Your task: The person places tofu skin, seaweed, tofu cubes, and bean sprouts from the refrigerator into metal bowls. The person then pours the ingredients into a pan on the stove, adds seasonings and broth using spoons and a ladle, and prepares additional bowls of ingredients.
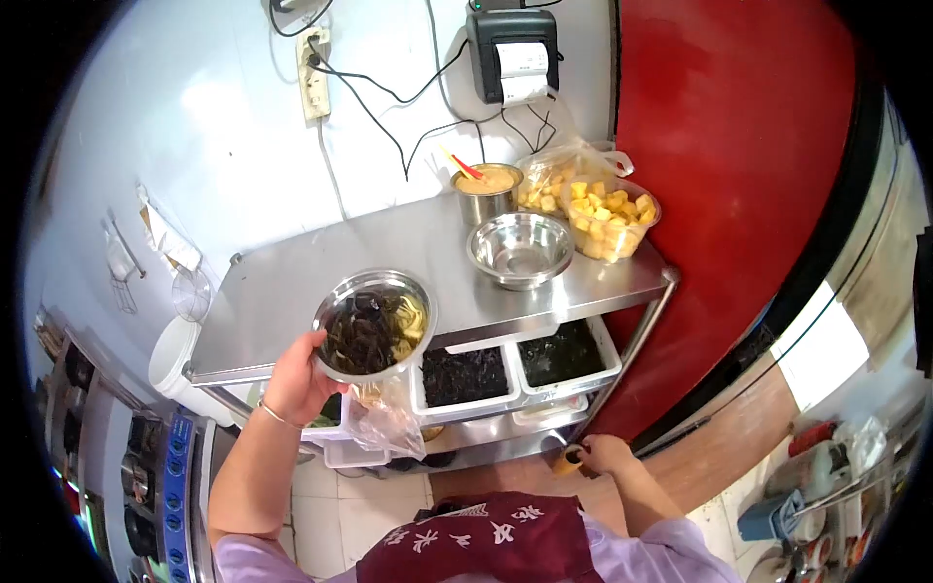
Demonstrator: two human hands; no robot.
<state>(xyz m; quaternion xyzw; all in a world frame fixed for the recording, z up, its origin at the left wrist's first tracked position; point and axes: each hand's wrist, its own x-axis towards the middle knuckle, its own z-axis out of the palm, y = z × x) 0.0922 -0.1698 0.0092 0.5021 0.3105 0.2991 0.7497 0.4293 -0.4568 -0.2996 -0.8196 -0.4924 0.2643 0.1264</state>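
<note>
My left hand (299,385) grips the rim of a steel bowl (428,346), thumb over the edge, and holds it up in front of the steel shelf's front edge. Dark, leafy strips (362,335) and pale yellow strips (408,325) fill the bowl. Low on the right, my right hand (610,454) is closed around a small yellow-brown object (567,462) with a dark opening; its kind cannot be made out. White tubs of black shreds (465,377) and dark green strands (561,356) sit on the level below the top, between the hands.
On the steel shelf (282,291) stand a bare steel bowl (520,249), a steel pot of tan paste (486,199) with a red-handled utensil, and a clear tub of yellow chunks (612,219). A label printer (512,58) hangs above. A red panel (719,146) borders the right.
</note>
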